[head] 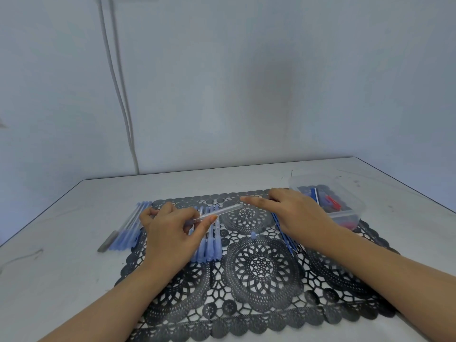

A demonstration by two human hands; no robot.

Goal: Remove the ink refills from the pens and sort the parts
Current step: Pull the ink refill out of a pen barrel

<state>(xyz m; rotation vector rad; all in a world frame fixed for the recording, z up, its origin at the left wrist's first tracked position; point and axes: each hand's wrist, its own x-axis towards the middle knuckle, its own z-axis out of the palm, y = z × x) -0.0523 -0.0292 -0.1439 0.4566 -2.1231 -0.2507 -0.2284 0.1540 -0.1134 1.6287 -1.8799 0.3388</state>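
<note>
My left hand (pixel 170 233) pinches a clear pen barrel (pixel 217 213) that slants up to the right above the black lace mat (pixel 261 267). Under that hand lies a row of several pale blue pen barrels (pixel 209 245). My right hand (pixel 293 213) hovers palm down over the mat with the forefinger stretched toward the barrel's far end; it holds nothing that I can see. Blue ink refills (pixel 283 233) lie on the mat beneath the right hand. A small blue cap piece (pixel 253 234) sits in the mat's middle.
A bundle of whole blue pens (pixel 130 228) and a grey pen (pixel 107 241) lie on the white table (pixel 61 243) left of the mat. A clear plastic box (pixel 345 206) holding red and blue parts stands at the right. The wall and a cable rise behind.
</note>
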